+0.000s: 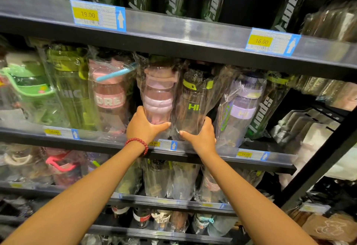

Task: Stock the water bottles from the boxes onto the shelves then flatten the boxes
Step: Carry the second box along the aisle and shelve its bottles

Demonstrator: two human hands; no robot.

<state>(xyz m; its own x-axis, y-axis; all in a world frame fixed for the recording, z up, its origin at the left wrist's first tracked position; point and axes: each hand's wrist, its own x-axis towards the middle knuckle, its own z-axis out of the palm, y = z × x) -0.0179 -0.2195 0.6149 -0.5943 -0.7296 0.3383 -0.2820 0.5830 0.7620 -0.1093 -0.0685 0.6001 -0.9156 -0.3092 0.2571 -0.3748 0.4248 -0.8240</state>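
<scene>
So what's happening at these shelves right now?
A person is stocking plastic-wrapped water bottles on the middle shelf. The left hand grips the base of a pink bottle, and the right hand grips a dark bottle with lime-green lettering beside it. Both bottles stand roughly upright at the shelf's front edge, among other wrapped bottles.

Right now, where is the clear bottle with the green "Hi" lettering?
In the head view, the "Hi" bottle stands mid-frame on the middle shelf, gripped by the right hand, between the pink bottle and purple bottle.
</scene>
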